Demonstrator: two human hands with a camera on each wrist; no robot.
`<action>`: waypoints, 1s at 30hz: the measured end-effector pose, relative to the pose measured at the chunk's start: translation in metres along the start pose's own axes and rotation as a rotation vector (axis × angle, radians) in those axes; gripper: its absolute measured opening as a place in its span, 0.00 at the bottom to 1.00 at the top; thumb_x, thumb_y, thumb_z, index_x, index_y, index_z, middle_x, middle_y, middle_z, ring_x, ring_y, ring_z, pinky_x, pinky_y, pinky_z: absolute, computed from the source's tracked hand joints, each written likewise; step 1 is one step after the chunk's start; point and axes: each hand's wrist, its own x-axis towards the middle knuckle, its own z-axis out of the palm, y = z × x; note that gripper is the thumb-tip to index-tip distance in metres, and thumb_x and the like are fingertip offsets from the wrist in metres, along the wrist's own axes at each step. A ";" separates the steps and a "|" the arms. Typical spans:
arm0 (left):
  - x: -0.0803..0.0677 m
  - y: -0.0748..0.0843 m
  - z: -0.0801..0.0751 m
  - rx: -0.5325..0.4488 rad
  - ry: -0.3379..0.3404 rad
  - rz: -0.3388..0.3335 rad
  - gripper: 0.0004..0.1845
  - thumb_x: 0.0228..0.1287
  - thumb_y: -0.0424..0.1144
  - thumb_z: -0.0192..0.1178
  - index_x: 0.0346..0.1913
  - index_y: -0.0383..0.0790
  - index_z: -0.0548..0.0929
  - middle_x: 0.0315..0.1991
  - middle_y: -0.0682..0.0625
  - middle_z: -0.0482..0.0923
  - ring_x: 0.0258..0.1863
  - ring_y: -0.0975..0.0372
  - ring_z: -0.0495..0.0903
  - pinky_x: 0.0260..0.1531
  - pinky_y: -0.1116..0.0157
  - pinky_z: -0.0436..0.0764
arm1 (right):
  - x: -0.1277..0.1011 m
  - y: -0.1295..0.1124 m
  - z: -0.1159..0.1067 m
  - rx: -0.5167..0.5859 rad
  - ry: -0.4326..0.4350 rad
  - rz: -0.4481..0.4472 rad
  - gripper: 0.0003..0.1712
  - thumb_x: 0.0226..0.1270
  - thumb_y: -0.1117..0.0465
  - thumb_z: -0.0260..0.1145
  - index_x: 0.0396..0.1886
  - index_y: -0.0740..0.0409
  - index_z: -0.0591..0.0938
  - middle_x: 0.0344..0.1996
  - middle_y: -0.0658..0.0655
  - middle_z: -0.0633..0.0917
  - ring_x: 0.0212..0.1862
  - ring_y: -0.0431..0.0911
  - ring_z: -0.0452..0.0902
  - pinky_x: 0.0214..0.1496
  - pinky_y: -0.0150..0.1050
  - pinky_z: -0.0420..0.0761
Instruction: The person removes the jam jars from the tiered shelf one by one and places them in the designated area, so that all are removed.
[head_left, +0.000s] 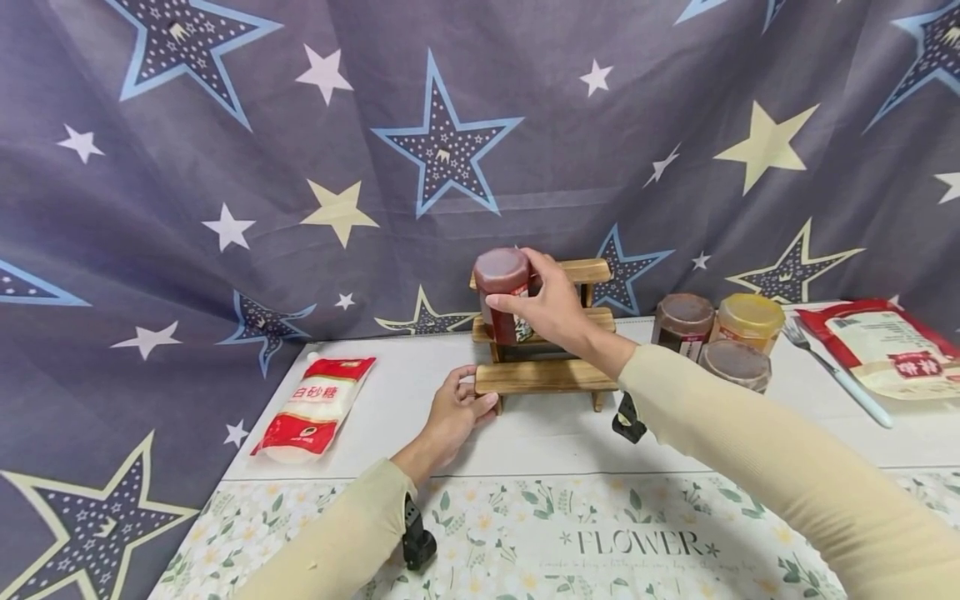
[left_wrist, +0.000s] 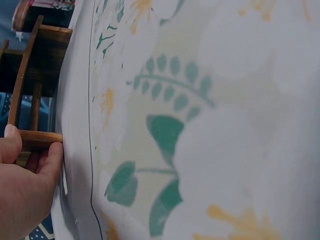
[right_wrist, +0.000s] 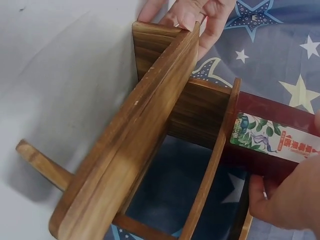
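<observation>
A three-tiered wooden rack (head_left: 551, 377) stands on the table near the curtain. My left hand (head_left: 453, 414) grips the left end of its lowest step, fingers and thumb around the wood, as the left wrist view also shows at the rack's side board (left_wrist: 42, 137). With my right hand (head_left: 558, 307) I hold a dark red jar (head_left: 495, 321) upright at the left end of the middle step. The jar's label (right_wrist: 272, 135) shows in the right wrist view, its base at the step; whether its full weight rests there I cannot tell.
To the right stand a brown jar (head_left: 682, 321), a yellow-lidded jar (head_left: 750, 317) and another lidded jar (head_left: 737, 365). Beyond them lie a fork (head_left: 843, 379) and a red-and-white bag (head_left: 888, 350). A white sugar bag (head_left: 315, 404) lies left. A starry curtain (head_left: 420, 275) hangs behind.
</observation>
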 end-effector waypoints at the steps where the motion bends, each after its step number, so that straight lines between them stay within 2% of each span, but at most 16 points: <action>1: 0.000 0.000 0.000 -0.001 0.000 0.000 0.30 0.65 0.25 0.58 0.68 0.37 0.62 0.50 0.36 0.74 0.49 0.50 0.79 0.52 0.56 0.83 | 0.000 0.000 0.000 0.004 0.001 0.004 0.37 0.54 0.55 0.76 0.63 0.54 0.73 0.49 0.58 0.75 0.45 0.48 0.74 0.43 0.39 0.78; 8: 0.001 0.001 0.000 -0.004 -0.001 -0.001 0.30 0.65 0.25 0.58 0.68 0.37 0.61 0.49 0.36 0.74 0.50 0.49 0.79 0.52 0.56 0.83 | 0.003 -0.001 0.000 0.042 0.012 0.045 0.36 0.51 0.56 0.78 0.61 0.53 0.76 0.47 0.58 0.75 0.43 0.47 0.76 0.41 0.36 0.80; 12: 0.001 0.001 -0.001 -0.005 -0.002 0.000 0.30 0.65 0.25 0.58 0.68 0.37 0.61 0.49 0.37 0.74 0.49 0.50 0.79 0.52 0.57 0.83 | 0.004 -0.002 0.001 0.088 0.016 0.063 0.35 0.50 0.58 0.79 0.59 0.53 0.77 0.49 0.59 0.75 0.40 0.48 0.77 0.36 0.36 0.82; 19: -0.001 0.002 -0.001 -0.006 0.004 0.004 0.30 0.65 0.25 0.58 0.68 0.36 0.61 0.48 0.36 0.75 0.46 0.53 0.80 0.52 0.56 0.83 | -0.001 -0.008 -0.002 0.188 0.005 0.039 0.29 0.49 0.62 0.78 0.53 0.55 0.80 0.45 0.58 0.78 0.37 0.46 0.78 0.30 0.33 0.82; 24: -0.002 -0.002 -0.001 -0.008 -0.002 -0.003 0.30 0.65 0.25 0.58 0.68 0.36 0.61 0.47 0.37 0.75 0.47 0.52 0.80 0.51 0.56 0.83 | -0.009 -0.019 -0.017 0.239 0.000 0.022 0.31 0.49 0.64 0.78 0.56 0.56 0.79 0.46 0.59 0.82 0.39 0.46 0.80 0.34 0.32 0.84; 30: -0.001 -0.001 -0.001 -0.004 0.003 -0.011 0.31 0.64 0.25 0.59 0.68 0.37 0.62 0.47 0.38 0.75 0.47 0.52 0.81 0.51 0.57 0.83 | -0.020 -0.030 -0.046 0.152 0.017 0.060 0.41 0.48 0.61 0.79 0.65 0.54 0.74 0.51 0.58 0.79 0.47 0.46 0.80 0.40 0.32 0.85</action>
